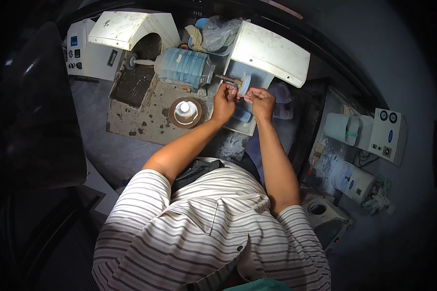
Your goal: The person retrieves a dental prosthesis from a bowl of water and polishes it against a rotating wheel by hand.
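Observation:
My left hand (224,103) and my right hand (261,103) are close together just below a pale blue-white polishing wheel (245,85). Both have their fingertips pinched. Whatever lies between the fingers is too small and too covered to name. The wheel sits on the right-hand shaft (226,78) of a blue bench polishing motor (182,67). Over the wheel arches a white hood (273,51), and the hands reach in under its near side. A pale tray (239,127) extends below the wrists.
Left of the motor is a smaller wheel (130,61) under another white hood (119,30). A round bowl (185,112) with a bright inside stands on the stained bench (124,120). A plastic bag (221,33) lies behind. White machines (386,133) line the right side.

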Demonstrator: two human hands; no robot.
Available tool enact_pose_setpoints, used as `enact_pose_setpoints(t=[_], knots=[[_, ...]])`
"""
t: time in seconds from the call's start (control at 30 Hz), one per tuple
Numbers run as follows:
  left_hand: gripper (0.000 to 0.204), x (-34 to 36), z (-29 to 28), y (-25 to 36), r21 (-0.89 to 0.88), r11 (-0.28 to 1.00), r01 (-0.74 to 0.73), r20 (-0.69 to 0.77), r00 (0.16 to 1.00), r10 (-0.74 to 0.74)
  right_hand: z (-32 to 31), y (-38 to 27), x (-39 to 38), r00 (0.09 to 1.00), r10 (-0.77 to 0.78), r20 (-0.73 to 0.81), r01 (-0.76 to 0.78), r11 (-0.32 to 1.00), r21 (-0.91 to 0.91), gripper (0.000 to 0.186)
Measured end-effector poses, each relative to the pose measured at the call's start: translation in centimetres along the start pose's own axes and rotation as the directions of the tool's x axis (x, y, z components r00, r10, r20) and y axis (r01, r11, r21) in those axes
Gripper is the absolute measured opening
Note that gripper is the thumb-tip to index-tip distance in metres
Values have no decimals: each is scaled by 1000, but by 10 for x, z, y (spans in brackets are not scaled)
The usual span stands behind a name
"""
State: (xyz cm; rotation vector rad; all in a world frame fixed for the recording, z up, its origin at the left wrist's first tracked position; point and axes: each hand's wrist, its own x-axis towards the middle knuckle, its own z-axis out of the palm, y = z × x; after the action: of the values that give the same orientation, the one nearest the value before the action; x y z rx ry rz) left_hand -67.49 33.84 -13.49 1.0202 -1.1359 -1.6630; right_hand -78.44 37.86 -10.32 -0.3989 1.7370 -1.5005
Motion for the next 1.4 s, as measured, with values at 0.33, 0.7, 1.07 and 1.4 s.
enact_pose_setpoints(t=[0.33,0.7,1.07,1.4], knots=[[6,8,-2,-3,79,997,14,20,1000,-16,-1,-2,1,1000,20,1,-20,996,87,9],[16,33,5,0,23,906,422,26,906,-423,-10,13,31,943,332,3,-324,920,219,16],[17,44,-4,11,64,880,471,80,876,-475,-6,25,29,886,462,50,-453,834,315,9],[16,49,-6,9,102,855,508,76,853,-516,0,21,28,861,508,20,-490,818,302,12]])
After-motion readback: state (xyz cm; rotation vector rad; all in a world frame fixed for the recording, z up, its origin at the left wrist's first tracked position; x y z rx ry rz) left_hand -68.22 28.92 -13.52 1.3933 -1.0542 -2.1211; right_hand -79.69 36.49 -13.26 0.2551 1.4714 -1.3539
